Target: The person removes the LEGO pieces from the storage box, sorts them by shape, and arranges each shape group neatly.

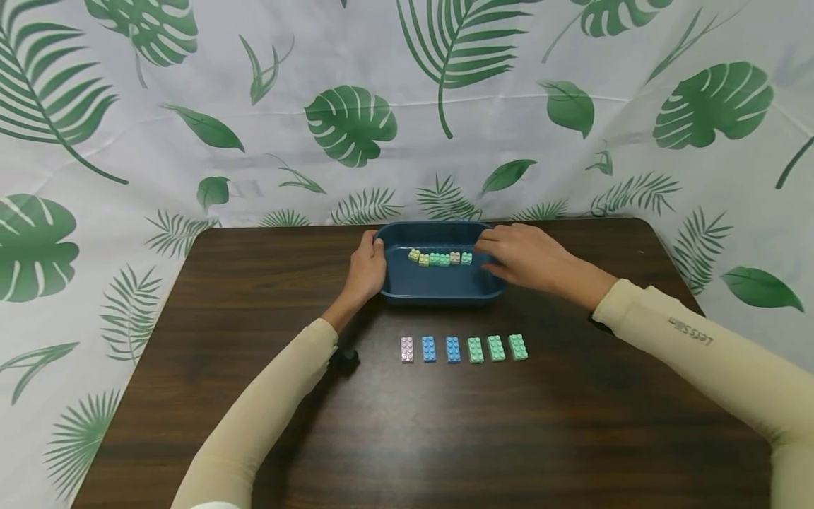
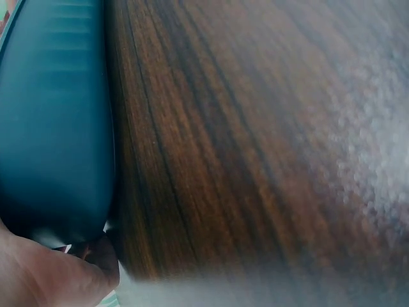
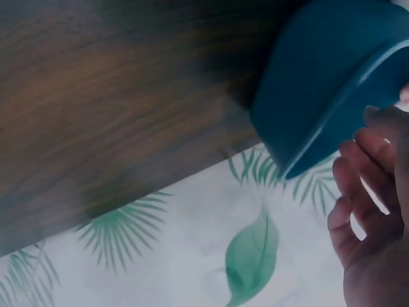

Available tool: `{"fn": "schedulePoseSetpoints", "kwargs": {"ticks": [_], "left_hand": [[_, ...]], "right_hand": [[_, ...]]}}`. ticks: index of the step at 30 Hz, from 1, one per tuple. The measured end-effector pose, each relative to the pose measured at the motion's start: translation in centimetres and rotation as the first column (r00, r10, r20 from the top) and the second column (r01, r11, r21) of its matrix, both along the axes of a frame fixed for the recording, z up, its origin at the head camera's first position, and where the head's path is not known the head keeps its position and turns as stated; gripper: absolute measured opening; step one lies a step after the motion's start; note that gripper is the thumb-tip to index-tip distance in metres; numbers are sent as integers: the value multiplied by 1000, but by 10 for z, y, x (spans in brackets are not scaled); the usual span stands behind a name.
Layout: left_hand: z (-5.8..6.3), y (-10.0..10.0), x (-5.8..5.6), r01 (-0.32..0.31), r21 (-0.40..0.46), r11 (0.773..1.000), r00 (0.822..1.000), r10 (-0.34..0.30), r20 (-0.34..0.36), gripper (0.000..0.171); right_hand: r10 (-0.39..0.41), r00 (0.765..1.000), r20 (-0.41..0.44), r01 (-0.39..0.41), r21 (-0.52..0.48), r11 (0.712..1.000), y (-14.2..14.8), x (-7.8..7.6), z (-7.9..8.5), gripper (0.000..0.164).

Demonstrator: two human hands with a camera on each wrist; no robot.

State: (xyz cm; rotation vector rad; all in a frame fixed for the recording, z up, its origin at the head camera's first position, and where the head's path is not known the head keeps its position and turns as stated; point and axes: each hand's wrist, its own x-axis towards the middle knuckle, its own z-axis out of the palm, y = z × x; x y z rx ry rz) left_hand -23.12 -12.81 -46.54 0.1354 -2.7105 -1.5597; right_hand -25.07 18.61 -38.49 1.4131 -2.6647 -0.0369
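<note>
A dark blue plastic bin (image 1: 439,291) stands near the back of the table, with a row of small toy bricks (image 1: 439,259) in yellow, green and pink on its floor. My left hand (image 1: 367,268) grips the bin's left end, thumb over the rim; the left wrist view shows the hand (image 2: 57,272) at the corner of the bin (image 2: 57,128). Over the bin's right end is my right hand (image 1: 524,254), thumb and fingers apart. Close to the bin's rim (image 3: 326,118), the right wrist view shows loosely bent fingers, nothing visible between them.
In front of the bin lies a row of longer bricks: a pink one (image 1: 407,350), two blue ones (image 1: 429,349) and three green ones (image 1: 496,348). They lie on a dark wooden table (image 1: 407,438). Behind it hangs a leaf-patterned white cloth (image 1: 267,155).
</note>
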Motion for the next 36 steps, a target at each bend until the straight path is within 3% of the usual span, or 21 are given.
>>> {"fn": "schedulePoseSetpoints", "kwargs": {"ticks": [7, 13, 23, 36], "left_hand": [[0, 1, 0, 9, -7, 1000, 1000, -9, 3, 42], [-1, 0, 3, 10, -12, 1000, 1000, -10, 6, 42], [-2, 1, 2, 16, -15, 1000, 1000, -16, -11, 42], [0, 1, -1, -2, -10, 1000, 1000, 2, -16, 41]], "right_hand": [[-28, 999, 45, 23, 114, 993, -20, -25, -11, 33], [-73, 994, 79, 58, 184, 981, -30, -37, -20, 33], [-158, 980, 122, 124, 247, 961, -39, -43, -33, 22], [-161, 982, 98, 134, 233, 963, -39, -45, -34, 21]]}}
